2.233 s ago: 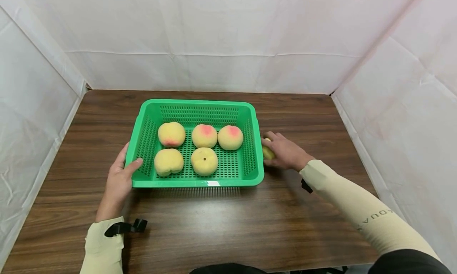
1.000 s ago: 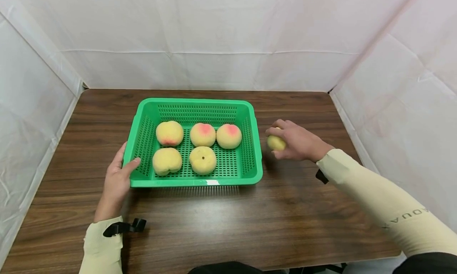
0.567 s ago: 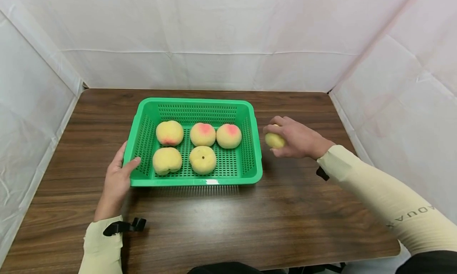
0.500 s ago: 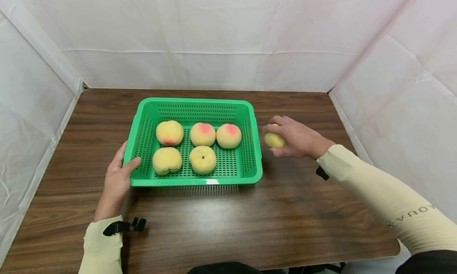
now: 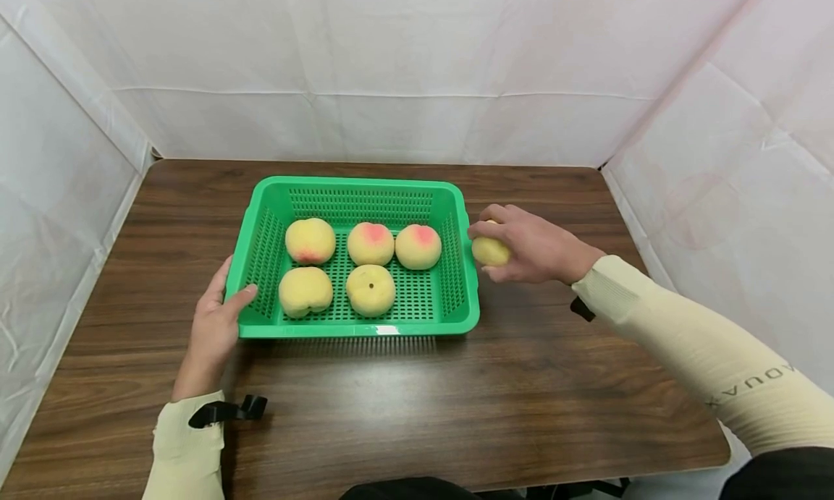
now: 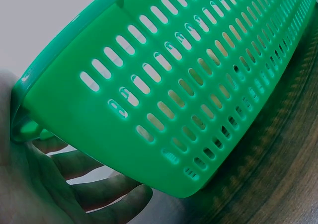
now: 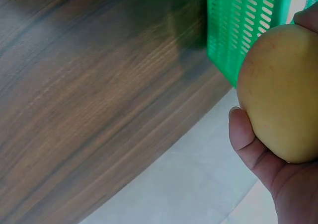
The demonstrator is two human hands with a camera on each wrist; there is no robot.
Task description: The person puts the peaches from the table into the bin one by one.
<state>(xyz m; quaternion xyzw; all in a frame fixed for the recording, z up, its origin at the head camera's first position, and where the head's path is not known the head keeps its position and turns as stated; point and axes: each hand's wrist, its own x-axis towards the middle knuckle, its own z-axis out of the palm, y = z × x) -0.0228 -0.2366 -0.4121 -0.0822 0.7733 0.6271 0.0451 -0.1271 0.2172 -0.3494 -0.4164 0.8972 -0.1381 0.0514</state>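
A green plastic basket (image 5: 358, 329) with slotted walls stands on the table, several yellow peaches with pink blushes lying inside, among them one front peach (image 5: 371, 291). My left hand (image 5: 218, 319) grips the basket's left end, thumb over the rim and fingers along the outer wall; the left wrist view shows these fingers (image 6: 107, 191) under the rim. Another peach (image 5: 490, 251) is in my right hand (image 5: 531, 247), beside the basket's right rim. In the right wrist view the thumb (image 7: 242, 129) presses against this peach, which hides part of the basket wall behind it.
The brown wood-grain table (image 5: 391, 413) extends in front of the basket and to its right. White cloth walls (image 5: 391, 73) enclose the table at the back and both sides.
My right hand has lifted the peach off the table beside the basket, swung right, then come back left and up to the basket's right rim. The left hand keeps its grip.
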